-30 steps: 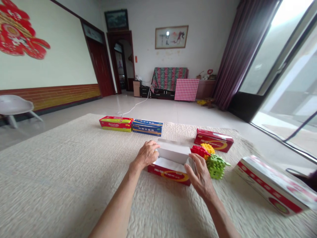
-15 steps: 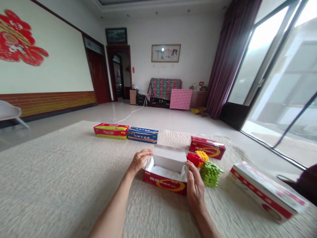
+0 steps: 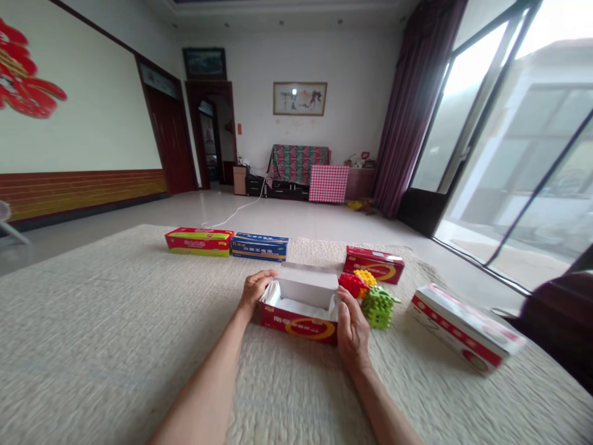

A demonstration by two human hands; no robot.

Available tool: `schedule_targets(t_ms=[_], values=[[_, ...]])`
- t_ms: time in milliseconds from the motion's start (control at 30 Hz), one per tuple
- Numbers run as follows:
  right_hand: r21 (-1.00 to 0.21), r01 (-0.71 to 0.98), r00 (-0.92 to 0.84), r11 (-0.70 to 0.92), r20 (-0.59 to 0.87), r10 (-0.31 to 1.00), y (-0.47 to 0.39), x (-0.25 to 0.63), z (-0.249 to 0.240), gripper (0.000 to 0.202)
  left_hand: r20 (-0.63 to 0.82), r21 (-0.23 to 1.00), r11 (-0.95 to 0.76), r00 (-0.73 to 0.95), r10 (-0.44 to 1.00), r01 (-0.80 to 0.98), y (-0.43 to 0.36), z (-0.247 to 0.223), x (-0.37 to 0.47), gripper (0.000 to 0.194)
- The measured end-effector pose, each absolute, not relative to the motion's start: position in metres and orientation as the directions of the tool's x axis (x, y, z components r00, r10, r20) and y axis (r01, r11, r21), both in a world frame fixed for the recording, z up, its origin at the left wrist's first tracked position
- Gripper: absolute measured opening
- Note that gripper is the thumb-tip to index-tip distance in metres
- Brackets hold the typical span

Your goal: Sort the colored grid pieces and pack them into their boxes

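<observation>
Between my hands stands a red cardboard box point(image 3: 296, 324) with yellow ring print, its lid raised at the back. White paper or plastic lining point(image 3: 303, 305) shows inside it. My left hand point(image 3: 256, 290) is closed around the box's left end, fingers at the top edge. Against the right end, my right hand point(image 3: 353, 324) presses with its thumb near the front corner and fingers behind. Just beyond my right hand lie knobbly plastic blocks: a red one point(image 3: 353, 285), a yellow one point(image 3: 365, 277) and a green one point(image 3: 378, 307).
A red-and-green box point(image 3: 199, 242) and a blue box point(image 3: 259, 247) stand end to end at the back of the textured mat point(image 3: 115, 321). Another red box point(image 3: 374, 264) is behind the blocks. A long white-and-red box point(image 3: 463, 327) lies at the right.
The camera view has turned a little to the right, so the whole scene sits further left. Both hands keep their grip on the open red box, with no clear movement of it on the mat.
</observation>
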State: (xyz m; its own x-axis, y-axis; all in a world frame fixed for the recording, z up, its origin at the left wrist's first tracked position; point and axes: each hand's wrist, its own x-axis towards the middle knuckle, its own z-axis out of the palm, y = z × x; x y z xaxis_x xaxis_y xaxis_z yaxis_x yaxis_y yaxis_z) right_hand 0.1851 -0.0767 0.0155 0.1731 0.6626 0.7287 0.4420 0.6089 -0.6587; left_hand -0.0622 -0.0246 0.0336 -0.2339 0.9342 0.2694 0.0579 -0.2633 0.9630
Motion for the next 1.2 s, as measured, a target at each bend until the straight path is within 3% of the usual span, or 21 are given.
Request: schedule_targets(t_ms=[267,600,900,1200], values=[[-0.667,0.439,0.171,0.602,0.719,0.673,-0.076,0.185,0.015,0.032,0.195,0.972,-0.219,-0.241,0.951,-0.079,-0.021,0.03,-0.062,0.026],[-0.7,0.401,0.204,0.59,0.697,0.688,-0.077,0.184,0.016,0.032,0.235,0.959,-0.268,-0.266,0.935,-0.096,-0.016,0.026,-0.063,0.025],[-0.765,0.256,0.172,0.591,0.637,0.751,-0.071,0.187,0.015,0.035,0.143,0.968,-0.196,-0.299,0.944,-0.155,-0.025,0.033,-0.06,0.019],[-0.717,0.337,0.107,0.61,0.673,0.731,-0.078,0.186,0.017,0.035,0.178,0.957,-0.238,-0.313,0.933,-0.166,-0.025,0.03,-0.061,0.017]])
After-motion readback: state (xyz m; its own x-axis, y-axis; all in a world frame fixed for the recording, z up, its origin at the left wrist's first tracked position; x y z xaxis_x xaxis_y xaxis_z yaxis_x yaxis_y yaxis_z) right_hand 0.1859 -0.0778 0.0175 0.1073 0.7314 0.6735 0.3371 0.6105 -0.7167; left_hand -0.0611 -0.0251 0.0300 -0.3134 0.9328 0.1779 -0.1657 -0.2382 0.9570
